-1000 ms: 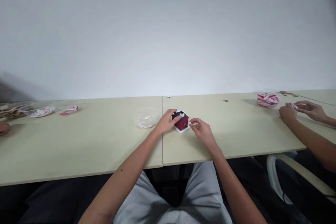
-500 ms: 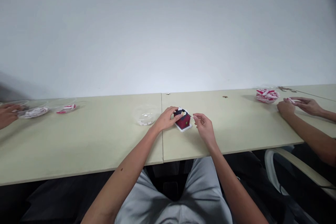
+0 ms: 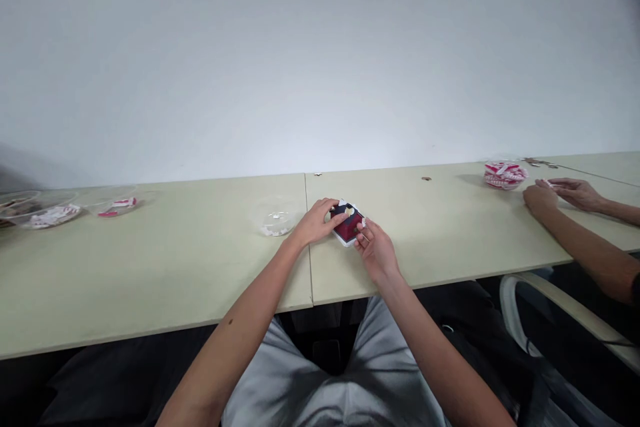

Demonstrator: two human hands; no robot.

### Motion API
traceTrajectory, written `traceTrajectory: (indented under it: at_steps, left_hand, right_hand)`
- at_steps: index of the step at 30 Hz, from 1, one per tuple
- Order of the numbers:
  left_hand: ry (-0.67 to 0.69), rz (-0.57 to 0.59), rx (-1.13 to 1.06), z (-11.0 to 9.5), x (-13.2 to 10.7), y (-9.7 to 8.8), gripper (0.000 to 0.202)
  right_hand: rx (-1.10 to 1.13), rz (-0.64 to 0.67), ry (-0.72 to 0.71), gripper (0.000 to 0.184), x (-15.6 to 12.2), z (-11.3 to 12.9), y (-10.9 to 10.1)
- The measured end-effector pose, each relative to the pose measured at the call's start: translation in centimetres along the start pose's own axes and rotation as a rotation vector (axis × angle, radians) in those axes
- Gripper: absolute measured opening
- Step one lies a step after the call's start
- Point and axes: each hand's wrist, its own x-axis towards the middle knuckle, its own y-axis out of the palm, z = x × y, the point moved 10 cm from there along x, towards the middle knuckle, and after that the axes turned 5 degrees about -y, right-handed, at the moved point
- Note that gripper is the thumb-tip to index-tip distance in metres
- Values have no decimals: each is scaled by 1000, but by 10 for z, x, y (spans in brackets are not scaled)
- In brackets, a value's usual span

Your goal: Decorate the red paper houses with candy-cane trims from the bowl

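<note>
A small model house [image 3: 345,231] with dark red walls, a dark roof and a white base stands on the table in front of me. My left hand [image 3: 318,223] grips it from the left, with the thumb lying over the roof. My right hand [image 3: 379,248] is at the house's right side, its thumb and fingertips pinched on a small white piece [image 3: 364,221] by the roof edge. Whether that piece touches the house I cannot tell. The fingers cover part of the right wall.
Left of the house is a clear bowl [image 3: 276,225] with a few white pieces. Further left are containers of white pieces [image 3: 56,215] and red-white pieces [image 3: 117,207]. At right, a co-worker's hands [image 3: 570,195] work beside a bowl of red-white pieces [image 3: 506,175].
My right hand has moved left and in against the house with the white piece. The house looks tilted differently under my left hand. At far left, a co-worker's hand has left the view.
</note>
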Motion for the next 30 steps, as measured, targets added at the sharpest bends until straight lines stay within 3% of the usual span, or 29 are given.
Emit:
traceTrajectory:
  at_steps: [8,16,22,30]
  left_hand:
    - [-5,-6,2,-2,-1,-1,43]
    - [0,6,-12,-1,-1,-1,41]
    - [0,7,-19,0,0,0,40]
    - [5,-3,-31,1,1,0,41]
  right_hand:
    - [-31,-25,-148,30,0,5,-5]
    - [106,-58,-69,22,-4,-2,-6]
    - [155,-121,-32,32,-8,-3,-7]
    - [138,-184,-110,40,-13,4,-9]
